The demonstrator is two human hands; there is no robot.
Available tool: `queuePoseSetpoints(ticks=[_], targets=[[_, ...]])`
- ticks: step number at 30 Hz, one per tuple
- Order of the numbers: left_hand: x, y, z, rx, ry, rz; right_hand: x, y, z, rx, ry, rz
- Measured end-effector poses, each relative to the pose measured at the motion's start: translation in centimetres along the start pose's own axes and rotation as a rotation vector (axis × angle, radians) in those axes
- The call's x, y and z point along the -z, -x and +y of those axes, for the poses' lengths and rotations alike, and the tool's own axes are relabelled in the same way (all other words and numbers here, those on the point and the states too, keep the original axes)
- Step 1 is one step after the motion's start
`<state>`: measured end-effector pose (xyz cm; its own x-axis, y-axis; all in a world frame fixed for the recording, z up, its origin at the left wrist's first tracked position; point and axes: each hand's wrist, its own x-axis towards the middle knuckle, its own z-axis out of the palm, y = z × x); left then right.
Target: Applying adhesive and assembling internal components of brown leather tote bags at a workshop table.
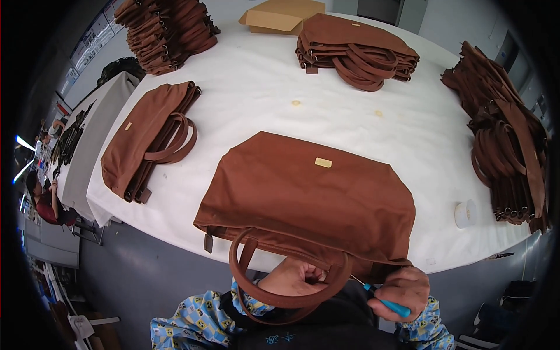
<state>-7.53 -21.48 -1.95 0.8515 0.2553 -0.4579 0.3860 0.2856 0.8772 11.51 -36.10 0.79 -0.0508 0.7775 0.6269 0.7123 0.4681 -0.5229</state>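
At the near table edge, the person's left hand (294,279) is curled shut around the base of a brown handle strap (245,280) where it meets the mouth of a brown fabric bag (303,195); the strap loops across the knuckles and hides most of the fingers. Just beside it, the right hand (405,290) is closed on a thin tool with a blue handle (388,304), its fine tip pointing toward the bag's rim, though the tip itself is too small to make out. Both sleeves carry a blue and yellow print and are cut off by the lower edge. The bag lies flat on the white table (262,99), its mouth overhanging the near edge, a small gold plate (323,163) on its upper face. To the right, near the rim, stands a white roll of tape (465,213). Farther left lies a small stack of like bags (149,140); more piles sit at the far left (166,32), far middle (356,49) and right (507,151), the last bent by the lens. A cardboard box (280,16) is partly cropped at the top. Off to the left, a seated person (46,201) is barely legible
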Motion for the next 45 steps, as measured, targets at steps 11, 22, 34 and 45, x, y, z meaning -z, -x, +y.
queuePoseSetpoints(ticks=[11, 22, 34, 45], targets=[[-0.2, 0.2, 1.3, 0.079, -0.004, 0.023, -0.1, 0.1, 0.1, -0.014, 0.006, 0.014], [-0.1, 0.1, 0.9, 0.03, 0.026, 0.016, 0.1, 0.1, 0.1, -0.075, -0.062, 0.07], [1.2, 0.1, 2.2, -0.881, -1.088, 0.549, 0.7, 0.9, 1.0, -0.168, -0.254, 0.073], [1.8, -0.7, 0.4, -0.56, -1.132, 0.356, -1.0, 0.5, 0.9, -0.176, -0.064, -0.054]])
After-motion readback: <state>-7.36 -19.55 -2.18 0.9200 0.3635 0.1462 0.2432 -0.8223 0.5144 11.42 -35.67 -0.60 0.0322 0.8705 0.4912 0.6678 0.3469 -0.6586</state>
